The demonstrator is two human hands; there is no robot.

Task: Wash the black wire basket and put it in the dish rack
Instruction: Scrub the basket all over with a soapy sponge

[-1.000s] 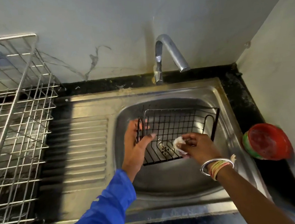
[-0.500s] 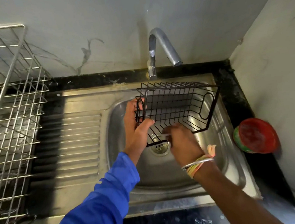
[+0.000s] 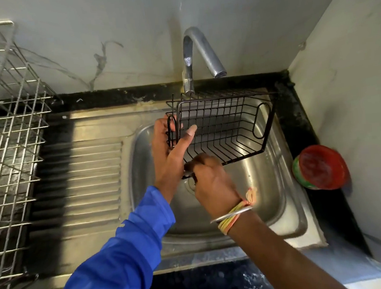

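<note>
The black wire basket (image 3: 225, 127) is held up above the steel sink (image 3: 279, 201), tilted with its open side toward me, just under the tap. My left hand (image 3: 169, 153) grips its left end, thumb over the rim and fingers behind the wires. My right hand (image 3: 211, 179) is curled at the basket's lower front edge, knuckles toward me; whatever it holds is hidden under the fingers. The silver wire dish rack (image 3: 11, 137) stands at the far left on the counter.
The curved steel tap (image 3: 194, 56) rises behind the basket, no water visible. A ribbed drainboard (image 3: 84, 181) lies between sink and rack. A red and green tub (image 3: 320, 167) sits on the black counter at the right, close to the side wall.
The basket has been lifted out of the sink bowl and tilted up toward the tap. My right hand moved from inside the basket to its lower front edge; the white scrub is no longer visible.
</note>
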